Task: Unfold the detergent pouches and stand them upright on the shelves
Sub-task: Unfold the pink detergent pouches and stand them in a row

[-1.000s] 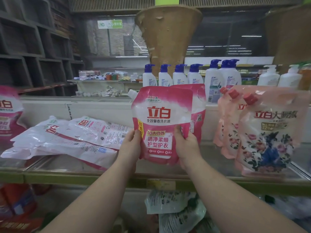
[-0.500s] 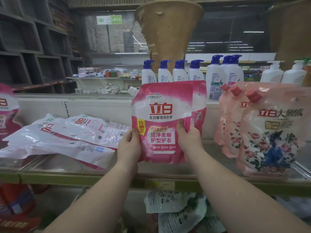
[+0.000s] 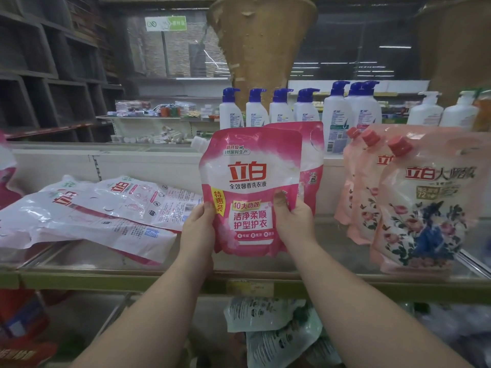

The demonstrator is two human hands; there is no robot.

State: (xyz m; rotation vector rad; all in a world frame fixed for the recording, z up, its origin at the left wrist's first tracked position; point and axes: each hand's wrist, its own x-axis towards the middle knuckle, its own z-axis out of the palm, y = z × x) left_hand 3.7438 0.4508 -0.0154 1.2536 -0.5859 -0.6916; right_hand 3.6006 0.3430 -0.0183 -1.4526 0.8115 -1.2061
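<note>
Head view: an upright pink detergent pouch point(image 3: 252, 192) is held just above the shelf point(image 3: 106, 261), gripped at its lower edges by the left hand point(image 3: 198, 229) and right hand point(image 3: 295, 224); it is judged soft, slippery, best held low.

Two bare forearms reach in from the bottom edge, with no sleeves, watch or rings visible. The left hand point(image 3: 198, 229) and right hand point(image 3: 293, 224) wear no gloves.
</note>
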